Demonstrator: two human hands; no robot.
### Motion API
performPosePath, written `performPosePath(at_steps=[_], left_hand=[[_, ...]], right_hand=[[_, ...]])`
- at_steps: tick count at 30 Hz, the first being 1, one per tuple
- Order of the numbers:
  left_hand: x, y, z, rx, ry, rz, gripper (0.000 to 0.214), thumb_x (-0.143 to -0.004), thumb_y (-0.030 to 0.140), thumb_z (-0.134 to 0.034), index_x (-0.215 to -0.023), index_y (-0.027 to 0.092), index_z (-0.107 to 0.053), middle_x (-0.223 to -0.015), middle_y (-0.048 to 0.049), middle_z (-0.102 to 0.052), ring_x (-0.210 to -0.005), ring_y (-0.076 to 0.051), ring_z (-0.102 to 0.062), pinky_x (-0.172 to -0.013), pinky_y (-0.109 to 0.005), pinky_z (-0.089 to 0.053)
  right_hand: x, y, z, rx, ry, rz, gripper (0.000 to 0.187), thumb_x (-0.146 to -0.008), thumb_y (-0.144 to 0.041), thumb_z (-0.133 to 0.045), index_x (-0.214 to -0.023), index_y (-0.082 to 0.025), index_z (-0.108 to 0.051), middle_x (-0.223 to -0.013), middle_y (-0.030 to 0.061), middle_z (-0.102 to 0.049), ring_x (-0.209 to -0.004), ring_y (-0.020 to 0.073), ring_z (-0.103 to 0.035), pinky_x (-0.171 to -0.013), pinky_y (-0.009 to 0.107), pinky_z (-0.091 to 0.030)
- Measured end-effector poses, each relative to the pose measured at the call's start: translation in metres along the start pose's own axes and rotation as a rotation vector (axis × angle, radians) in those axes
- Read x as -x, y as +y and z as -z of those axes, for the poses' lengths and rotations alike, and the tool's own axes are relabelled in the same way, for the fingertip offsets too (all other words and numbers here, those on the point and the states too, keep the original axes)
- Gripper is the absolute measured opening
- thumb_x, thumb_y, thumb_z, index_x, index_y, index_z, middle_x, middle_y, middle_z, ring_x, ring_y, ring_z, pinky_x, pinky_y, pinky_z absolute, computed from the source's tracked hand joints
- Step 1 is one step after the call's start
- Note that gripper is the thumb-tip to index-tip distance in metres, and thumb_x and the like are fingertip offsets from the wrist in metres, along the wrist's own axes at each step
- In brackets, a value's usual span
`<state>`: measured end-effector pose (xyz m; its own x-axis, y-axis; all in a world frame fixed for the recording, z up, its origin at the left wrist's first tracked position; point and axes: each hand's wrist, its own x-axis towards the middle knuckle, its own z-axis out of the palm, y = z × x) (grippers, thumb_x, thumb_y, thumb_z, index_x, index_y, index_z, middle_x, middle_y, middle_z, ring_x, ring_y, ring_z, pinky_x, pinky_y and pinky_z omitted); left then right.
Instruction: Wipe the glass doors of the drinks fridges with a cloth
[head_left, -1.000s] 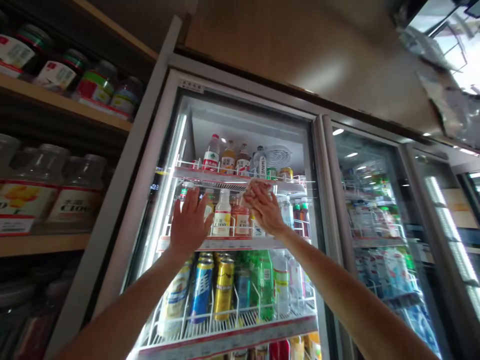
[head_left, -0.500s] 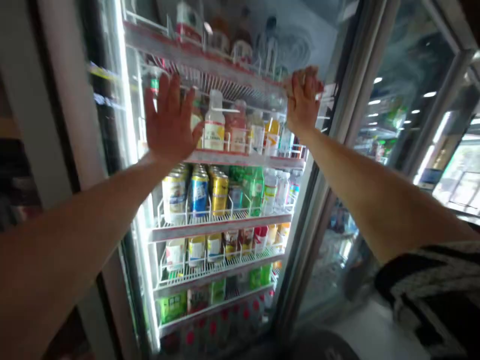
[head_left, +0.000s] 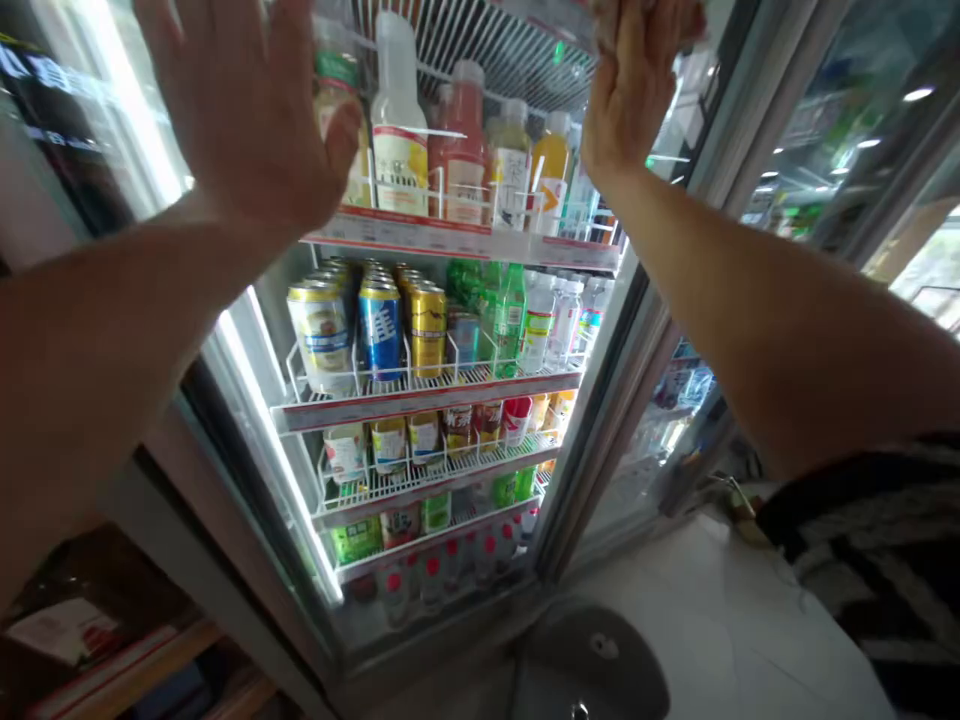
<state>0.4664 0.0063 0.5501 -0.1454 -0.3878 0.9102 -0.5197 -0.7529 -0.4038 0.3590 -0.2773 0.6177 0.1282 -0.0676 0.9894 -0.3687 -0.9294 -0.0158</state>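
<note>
My left hand (head_left: 247, 110) is raised flat with its fingers apart in front of the upper left of a lit drinks fridge; the fingertips leave the top of the view. Whether it touches the glass I cannot tell. My right hand (head_left: 628, 100) reaches to the fridge's upper right, its fingers bent over a crumpled, pale reddish cloth (head_left: 688, 22), partly cut off by the top edge. Between the hands, behind the front, stand a clear bottle with a yellow label (head_left: 400, 130), a pink bottle (head_left: 465, 140) and an orange drink bottle (head_left: 551, 165).
Lower fridge shelves (head_left: 427, 402) hold cans, green bottles and more drinks. A metal door frame (head_left: 600, 480) runs down the right side, with more glass beyond. A dark rounded object (head_left: 592, 660) is below on the pale floor (head_left: 720, 620). Packages sit on a shelf (head_left: 127, 670) at lower left.
The view has tipped down and come closer, so both hands appear higher and larger. The right hand keeps the cloth; the left stays spread. More floor shows.
</note>
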Motion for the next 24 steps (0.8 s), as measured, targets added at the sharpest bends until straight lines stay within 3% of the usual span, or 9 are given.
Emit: performPosePath(at_steps=[3,7,12,13,16,18,20,23,24], left_hand=[[-0.001,0.008,0.003,0.011,-0.026,0.074,0.067,-0.089,0.046,-0.016,-0.14,0.003,-0.019,-0.15,-0.0168,-0.009,-0.134,-0.033,-0.001,-0.099,-0.056,-0.007],[0.001,0.015,0.007,0.099,-0.065,0.151,0.062,-0.093,0.041,-0.036,-0.142,0.009,-0.018,-0.153,-0.0157,-0.008,-0.139,-0.028,0.002,-0.11,-0.053,-0.005],[0.004,0.018,0.004,0.15,0.011,0.214,0.054,-0.091,0.037,-0.042,-0.138,0.012,-0.032,-0.152,-0.0126,-0.017,-0.141,-0.026,-0.008,-0.113,-0.053,-0.012],[0.004,0.017,0.002,0.126,0.046,0.216,0.054,-0.09,0.037,-0.042,-0.137,0.012,-0.035,-0.152,-0.0132,-0.02,-0.141,-0.027,-0.011,-0.113,-0.053,-0.014],[0.006,0.016,-0.002,0.054,0.086,0.212,0.053,-0.09,0.036,-0.041,-0.138,0.014,-0.035,-0.15,-0.0144,-0.025,-0.141,-0.027,-0.014,-0.113,-0.05,-0.016],[0.008,0.016,-0.004,0.011,0.091,0.197,0.054,-0.09,0.036,-0.041,-0.139,0.014,-0.035,-0.149,-0.0155,-0.026,-0.14,-0.027,-0.015,-0.112,-0.05,-0.017],[0.009,0.016,-0.004,-0.026,0.1,0.19,0.054,-0.089,0.036,-0.042,-0.138,0.015,-0.036,-0.148,-0.0159,-0.028,-0.14,-0.027,-0.017,-0.112,-0.049,-0.019],[0.009,0.016,-0.003,-0.045,0.111,0.185,0.054,-0.089,0.037,-0.043,-0.138,0.016,-0.036,-0.148,-0.0152,-0.029,-0.14,-0.027,-0.019,-0.111,-0.049,-0.021],[0.009,0.016,-0.003,-0.043,0.111,0.186,0.054,-0.089,0.036,-0.043,-0.138,0.016,-0.036,-0.148,-0.0149,-0.029,-0.14,-0.027,-0.019,-0.111,-0.049,-0.021]], right_hand=[[0.001,0.002,-0.003,-0.077,-0.002,-0.009,0.064,-0.088,-0.034,-0.009,-0.139,0.001,-0.024,-0.148,0.0199,-0.022,-0.138,0.0271,-0.01,-0.104,0.047,-0.02],[0.014,-0.025,0.0,-0.181,0.016,-0.014,0.05,-0.095,-0.029,-0.024,-0.14,-0.008,-0.03,-0.151,0.0197,-0.018,-0.141,0.0262,-0.009,-0.108,0.049,-0.018],[0.029,-0.058,-0.01,-0.238,-0.018,0.457,0.045,-0.092,-0.028,-0.04,-0.137,-0.029,-0.039,-0.153,0.0011,-0.021,-0.142,0.0197,-0.01,-0.112,0.049,-0.017],[0.025,-0.056,-0.015,-0.244,0.005,0.435,0.044,-0.091,-0.029,-0.04,-0.135,-0.031,-0.042,-0.151,-0.0009,-0.027,-0.141,0.019,-0.016,-0.112,0.05,-0.017],[0.004,-0.05,-0.025,-0.293,0.196,-0.048,0.044,-0.091,-0.029,-0.034,-0.134,-0.027,-0.044,-0.148,0.0053,-0.033,-0.137,0.026,-0.026,-0.105,0.06,-0.025],[-0.001,-0.06,-0.027,-0.32,0.268,-0.149,0.046,-0.09,-0.028,-0.032,-0.134,-0.024,-0.044,-0.147,0.0102,-0.033,-0.137,0.0305,-0.025,-0.102,0.064,-0.026],[0.009,-0.078,-0.026,-0.333,0.263,0.049,0.044,-0.09,-0.027,-0.034,-0.133,-0.026,-0.046,-0.147,0.0086,-0.035,-0.138,0.0286,-0.023,-0.105,0.06,-0.025],[0.03,-0.087,-0.024,-0.322,0.147,0.528,0.042,-0.09,-0.029,-0.038,-0.131,-0.034,-0.046,-0.147,0.0011,-0.035,-0.139,0.022,-0.024,-0.11,0.052,-0.021],[0.034,-0.081,-0.024,-0.312,0.125,0.566,0.042,-0.09,-0.029,-0.037,-0.131,-0.035,-0.045,-0.147,0.0003,-0.035,-0.138,0.0214,-0.026,-0.11,0.052,-0.02]])
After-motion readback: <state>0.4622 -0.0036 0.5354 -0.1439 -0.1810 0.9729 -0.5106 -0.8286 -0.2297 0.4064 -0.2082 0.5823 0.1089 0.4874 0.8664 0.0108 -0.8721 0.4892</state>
